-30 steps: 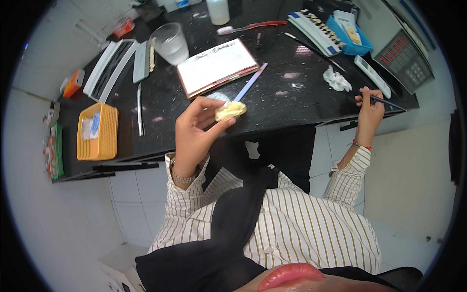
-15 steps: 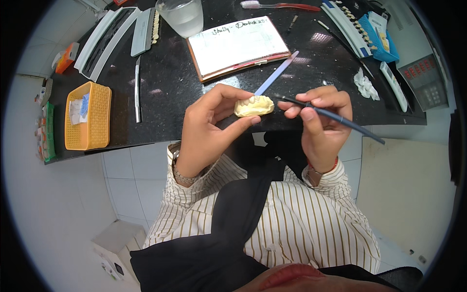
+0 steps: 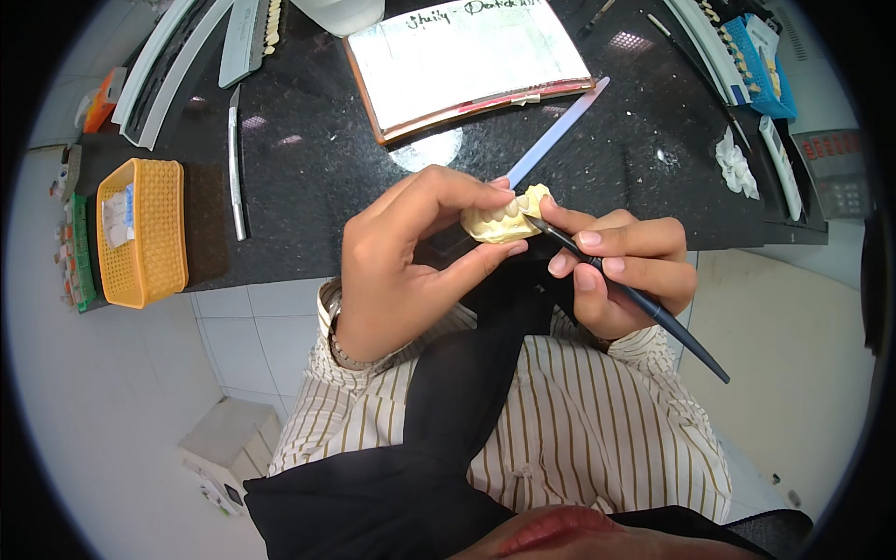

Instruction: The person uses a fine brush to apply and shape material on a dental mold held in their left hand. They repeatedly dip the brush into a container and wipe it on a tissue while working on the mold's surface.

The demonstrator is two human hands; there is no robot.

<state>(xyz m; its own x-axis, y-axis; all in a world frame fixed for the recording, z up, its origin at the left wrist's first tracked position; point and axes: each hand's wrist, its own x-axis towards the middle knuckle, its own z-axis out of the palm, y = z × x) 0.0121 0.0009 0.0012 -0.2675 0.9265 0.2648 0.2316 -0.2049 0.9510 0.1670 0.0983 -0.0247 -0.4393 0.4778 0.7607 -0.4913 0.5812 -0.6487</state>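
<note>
My left hand [image 3: 397, 266] pinches a pale yellow dental cast [image 3: 487, 226] between thumb and fingers, a row of moulded teeth along its top. Thumb below and index finger above leave part of the cast covered. In my right hand [image 3: 644, 257] is a slim dark brush [image 3: 686, 338], held like a pen with the tapered handle slanting down to the right. Its pointed tip meets the right part of the cast, by the teeth. Fingers of the right hand also rest close to the cast's right end.
Behind the hands lie an open notebook [image 3: 467, 70] and a pale blue flat stick [image 3: 560, 131]. A yellow basket [image 3: 145, 233] and a silver knife-like tool [image 3: 234, 177] stand left. Crumpled tissue [image 3: 735, 163], a white tube [image 3: 779, 168] and a blue basket [image 3: 775, 93] are at right.
The brush tip has moved left from beside the cast onto it, its handle now steeper. The cast has tilted, and the view has shifted closer over the table.
</note>
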